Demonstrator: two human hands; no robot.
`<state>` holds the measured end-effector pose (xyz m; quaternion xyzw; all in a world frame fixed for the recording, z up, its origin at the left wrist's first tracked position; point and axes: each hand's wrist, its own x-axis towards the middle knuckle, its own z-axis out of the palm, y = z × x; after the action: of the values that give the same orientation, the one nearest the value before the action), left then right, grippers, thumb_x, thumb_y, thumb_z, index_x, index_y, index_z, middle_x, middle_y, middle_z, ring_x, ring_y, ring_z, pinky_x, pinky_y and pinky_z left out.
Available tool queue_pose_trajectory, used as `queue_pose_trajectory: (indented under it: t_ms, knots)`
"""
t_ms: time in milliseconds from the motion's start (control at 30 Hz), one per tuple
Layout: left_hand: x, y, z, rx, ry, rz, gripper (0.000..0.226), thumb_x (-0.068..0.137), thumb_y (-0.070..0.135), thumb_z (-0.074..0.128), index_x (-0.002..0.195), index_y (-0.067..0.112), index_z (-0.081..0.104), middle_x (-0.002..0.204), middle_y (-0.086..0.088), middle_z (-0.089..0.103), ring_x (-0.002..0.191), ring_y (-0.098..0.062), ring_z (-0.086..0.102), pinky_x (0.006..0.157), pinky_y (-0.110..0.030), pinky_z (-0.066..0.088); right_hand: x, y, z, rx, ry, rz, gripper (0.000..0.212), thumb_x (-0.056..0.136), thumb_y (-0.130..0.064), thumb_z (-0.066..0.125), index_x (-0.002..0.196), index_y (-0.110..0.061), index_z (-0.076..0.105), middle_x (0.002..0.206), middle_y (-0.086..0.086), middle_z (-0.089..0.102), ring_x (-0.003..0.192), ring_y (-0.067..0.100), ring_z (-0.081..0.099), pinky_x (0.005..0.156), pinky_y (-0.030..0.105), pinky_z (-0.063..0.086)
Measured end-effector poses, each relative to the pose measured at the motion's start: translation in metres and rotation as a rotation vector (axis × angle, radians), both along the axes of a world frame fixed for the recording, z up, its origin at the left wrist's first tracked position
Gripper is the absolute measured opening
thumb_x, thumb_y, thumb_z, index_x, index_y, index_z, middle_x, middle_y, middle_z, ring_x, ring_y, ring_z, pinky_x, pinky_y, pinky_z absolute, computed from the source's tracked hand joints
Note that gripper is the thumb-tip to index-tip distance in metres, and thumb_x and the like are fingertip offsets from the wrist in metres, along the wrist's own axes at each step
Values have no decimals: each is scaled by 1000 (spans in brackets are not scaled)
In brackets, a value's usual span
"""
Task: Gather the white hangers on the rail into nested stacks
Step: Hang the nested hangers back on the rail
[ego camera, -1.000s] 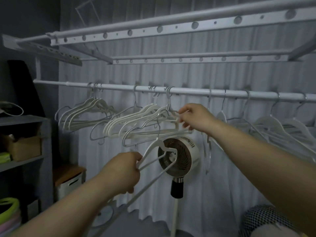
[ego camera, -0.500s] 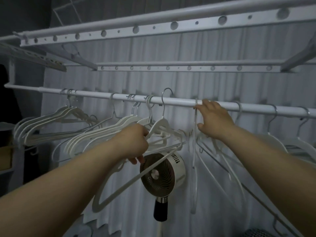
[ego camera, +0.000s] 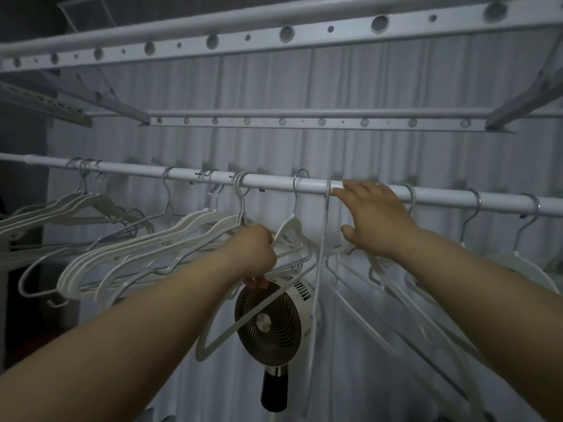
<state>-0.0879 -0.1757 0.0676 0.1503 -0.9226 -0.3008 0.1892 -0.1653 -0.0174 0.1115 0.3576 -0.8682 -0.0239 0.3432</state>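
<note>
A white rail [ego camera: 268, 180] crosses the view with white hangers on it. One nested stack [ego camera: 76, 205] hangs at the far left, and a bigger nested stack [ego camera: 152, 251] hangs left of centre. My left hand [ego camera: 259, 254] grips the shoulder of a single white hanger [ego camera: 289, 226], whose metal hook sits over the rail just right of the bigger stack. My right hand [ego camera: 374, 217] reaches up with straight fingers touching the rail, beside the hook of an edge-on hanger [ego camera: 320, 269]. Loose hangers [ego camera: 518, 260] hang spread out to the right, partly hidden by my right arm.
A round fan [ego camera: 271, 324] on a stand sits below the hangers, behind my left hand. A drying rack with perforated bars [ego camera: 286, 35] runs overhead. A pale curtain [ego camera: 304, 86] hangs behind the rail. Dark shelving stands at the far left.
My left hand raised the single hanger from fan level and its hook now sits over the rail. My right hand left the middle stack and moved right, up to the rail.
</note>
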Motion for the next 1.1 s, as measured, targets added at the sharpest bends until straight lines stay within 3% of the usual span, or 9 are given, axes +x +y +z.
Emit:
queue_pose_trajectory:
  t_ms: [167,267,400,467,600,733,967,1033,1100]
  knots:
    - [-9,-8,-7,-21,-48,-8,33,90,-1,36,119,-1,50,104,-25,67,59,-26,62,56,-31,54,-3,-12,2,-16,10,14,63,90,-27,49,145,-19,20,157,1,15,143,20,15,118,34,6]
    - [-11,-12,-10,-63,-46,-28,30,90,4,40,116,2,54,101,-22,69,76,-32,70,69,-38,57,-7,-17,1,-15,21,12,61,90,-28,49,144,-19,23,156,1,16,143,20,16,118,35,6]
    - [-7,-18,-10,-190,26,-57,33,91,37,45,103,12,64,89,-7,68,90,-26,68,79,-34,51,-8,-23,2,-61,37,26,56,90,-30,50,141,-19,30,152,1,26,140,20,23,117,35,9]
    - [0,-23,-7,-191,116,-32,37,89,46,46,105,19,65,94,-2,65,96,-22,63,84,-32,47,-6,-28,4,-100,58,65,54,89,-29,51,139,-18,33,148,1,32,137,21,27,116,33,10]
    - [19,-47,-2,-234,309,81,28,91,36,46,103,20,65,85,3,61,97,-21,61,77,-28,42,-2,-47,12,-114,112,126,52,89,-28,52,138,-15,37,143,4,38,132,22,32,110,29,13]
    - [36,-88,-3,-259,409,231,23,91,22,48,105,17,65,106,-7,68,100,-25,60,83,-33,44,3,-85,20,-84,103,173,51,89,-30,50,137,-16,38,141,3,40,130,23,35,108,30,19]
    - [44,-137,-19,-113,186,140,29,87,27,58,113,14,62,112,-7,66,96,-21,62,82,-26,46,9,-168,28,-107,26,137,49,91,-36,47,133,-13,39,136,10,45,125,30,41,102,36,30]
    - [45,-142,-23,-97,92,74,30,86,31,58,112,16,61,107,-6,68,89,-20,63,72,-24,47,7,-183,30,-124,25,72,51,91,-40,46,133,-12,38,133,11,47,122,31,43,99,37,33]
    - [46,-146,-28,-75,58,4,21,86,30,58,103,18,62,91,-4,69,66,-14,61,55,-19,47,4,-190,32,-131,25,3,50,91,-40,46,132,-12,37,128,11,51,116,30,49,91,37,36]
